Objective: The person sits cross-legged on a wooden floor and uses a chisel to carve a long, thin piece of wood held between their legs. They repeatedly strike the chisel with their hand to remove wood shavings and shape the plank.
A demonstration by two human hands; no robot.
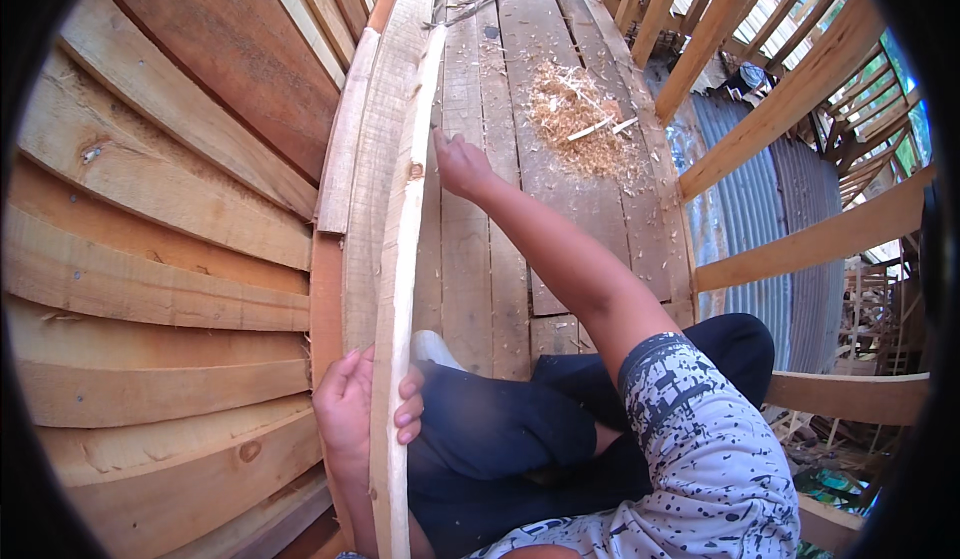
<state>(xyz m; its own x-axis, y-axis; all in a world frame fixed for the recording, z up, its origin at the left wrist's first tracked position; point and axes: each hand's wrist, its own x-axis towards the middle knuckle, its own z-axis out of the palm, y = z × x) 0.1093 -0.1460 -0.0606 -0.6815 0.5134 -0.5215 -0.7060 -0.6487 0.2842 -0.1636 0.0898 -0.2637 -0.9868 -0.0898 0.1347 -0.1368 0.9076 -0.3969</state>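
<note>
A long, narrow wooden strip (402, 249) runs from the lower edge toward the far end of the floor, with a knot partway along it. Near its close end, my left hand (350, 404) is wrapped around it, fingertips showing on the right side. My right arm reaches forward, and my right hand (462, 164) is closed beside the strip's right edge. A small dark bit shows at those fingers, but I cannot make out what it is, nor whether the fingers touch the strip.
Plank walling (150, 289) rises on the left, beside a broad board (385, 119). A heap of wood shavings (580, 124) lies on the plank floor (510, 249). Thin dark rods (490, 4) lie at the far end. Wooden railing (790, 89) and corrugated metal sheets (745, 189) are on the right.
</note>
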